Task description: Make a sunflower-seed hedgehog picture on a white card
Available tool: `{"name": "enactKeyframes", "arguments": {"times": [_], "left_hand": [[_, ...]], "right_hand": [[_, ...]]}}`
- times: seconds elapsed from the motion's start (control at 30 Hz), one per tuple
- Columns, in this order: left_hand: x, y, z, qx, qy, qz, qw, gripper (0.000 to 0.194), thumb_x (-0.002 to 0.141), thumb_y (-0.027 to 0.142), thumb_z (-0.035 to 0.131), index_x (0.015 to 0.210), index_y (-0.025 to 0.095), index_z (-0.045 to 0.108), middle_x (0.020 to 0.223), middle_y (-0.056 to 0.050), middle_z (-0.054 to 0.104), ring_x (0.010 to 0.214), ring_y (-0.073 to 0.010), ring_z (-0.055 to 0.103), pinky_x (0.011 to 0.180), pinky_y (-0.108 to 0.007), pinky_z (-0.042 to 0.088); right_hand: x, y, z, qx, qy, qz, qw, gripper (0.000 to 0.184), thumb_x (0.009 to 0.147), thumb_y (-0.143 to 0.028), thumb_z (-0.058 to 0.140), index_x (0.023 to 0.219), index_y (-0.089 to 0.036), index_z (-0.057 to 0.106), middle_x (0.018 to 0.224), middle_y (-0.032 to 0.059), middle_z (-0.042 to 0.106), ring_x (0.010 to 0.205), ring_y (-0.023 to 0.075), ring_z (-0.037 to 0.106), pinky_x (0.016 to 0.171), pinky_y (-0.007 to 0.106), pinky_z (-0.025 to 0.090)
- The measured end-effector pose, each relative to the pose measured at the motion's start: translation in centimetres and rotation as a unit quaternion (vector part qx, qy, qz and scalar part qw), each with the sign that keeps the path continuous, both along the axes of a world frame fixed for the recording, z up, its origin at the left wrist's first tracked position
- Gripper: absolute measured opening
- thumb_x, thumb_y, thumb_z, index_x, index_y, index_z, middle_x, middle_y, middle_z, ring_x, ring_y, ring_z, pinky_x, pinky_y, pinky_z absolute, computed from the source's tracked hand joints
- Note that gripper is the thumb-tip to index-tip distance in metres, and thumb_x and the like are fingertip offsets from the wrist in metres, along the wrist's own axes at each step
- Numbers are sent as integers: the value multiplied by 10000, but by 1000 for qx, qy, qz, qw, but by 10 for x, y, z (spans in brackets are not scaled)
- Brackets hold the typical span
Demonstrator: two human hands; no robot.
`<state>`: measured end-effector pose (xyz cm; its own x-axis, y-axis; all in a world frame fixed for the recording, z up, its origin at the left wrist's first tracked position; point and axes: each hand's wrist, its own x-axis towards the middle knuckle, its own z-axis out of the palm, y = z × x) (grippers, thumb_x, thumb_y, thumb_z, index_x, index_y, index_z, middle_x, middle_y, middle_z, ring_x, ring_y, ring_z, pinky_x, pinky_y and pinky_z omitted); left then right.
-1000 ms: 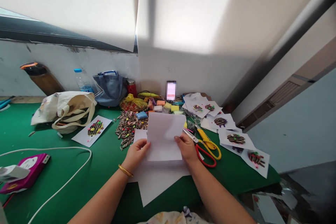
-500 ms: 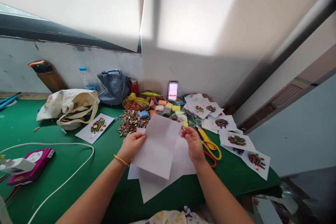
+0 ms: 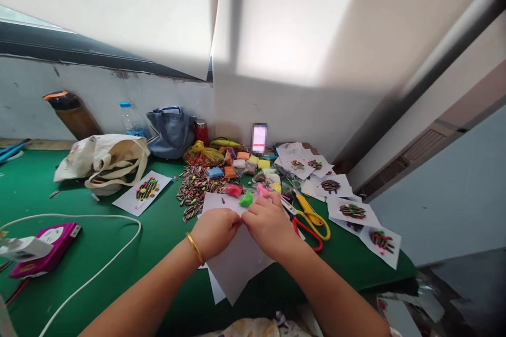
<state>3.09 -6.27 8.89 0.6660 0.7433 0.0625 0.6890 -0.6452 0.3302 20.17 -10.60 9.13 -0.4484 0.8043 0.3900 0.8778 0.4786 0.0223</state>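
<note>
My left hand (image 3: 217,233), with a gold bangle on its wrist, is closed, its fingertips against those of my right hand (image 3: 272,226). Both hands are curled in a pinch over a white sheet of paper (image 3: 235,268); whatever is between the fingers is hidden. More white paper lies underneath. Just beyond the hands are a green clay lump (image 3: 245,199), a red clay packet (image 3: 233,190) and a pink clay lump (image 3: 261,189). A heap of striped sunflower seeds (image 3: 193,189) lies to the left. Red-handled scissors (image 3: 297,227) and yellow-handled scissors (image 3: 316,217) lie right of my right hand.
Finished seed pictures (image 3: 353,211) overlap along the right edge; another picture (image 3: 143,192) lies left. A cloth tote (image 3: 114,160), blue bag (image 3: 172,134), bottle (image 3: 132,121) and phone (image 3: 260,138) stand at the back. A white cable (image 3: 114,260) crosses the green table (image 3: 158,237).
The sheet my left hand was lifting is now down low over the other paper. My hands have come together, uncovering the red, green and pink clay behind.
</note>
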Motion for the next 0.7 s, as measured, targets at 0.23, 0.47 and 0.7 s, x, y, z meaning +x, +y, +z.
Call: {"name": "enactKeyframes", "arguments": {"times": [0.23,0.47,0.7], "left_hand": [[-22,5,4,11,-29,-27,999,244,845,243,503,780,260,737,757,-48,694,686,-201,597,635,-282,349],[-69,27,6,16,-13,-4,1000,255,868,303,493,869,266,745,830,-44,714,742,-203,623,671,-290,392],[-69,16,24,141,-118,24,983,255,913,355,508,1055,232,680,1119,-58,673,1021,-217,598,890,-321,432]], "right_hand": [[10,-4,15,-9,7,9,1000,179,883,-179,544,732,-232,625,704,6,621,808,183,495,1008,420,211],[38,-7,24,-25,64,-2,998,224,885,-127,502,738,-222,644,709,-3,640,759,149,526,1004,382,227],[33,-12,36,-38,83,-13,996,195,880,-141,521,757,-218,651,731,0,648,777,150,543,1002,368,246]]}}
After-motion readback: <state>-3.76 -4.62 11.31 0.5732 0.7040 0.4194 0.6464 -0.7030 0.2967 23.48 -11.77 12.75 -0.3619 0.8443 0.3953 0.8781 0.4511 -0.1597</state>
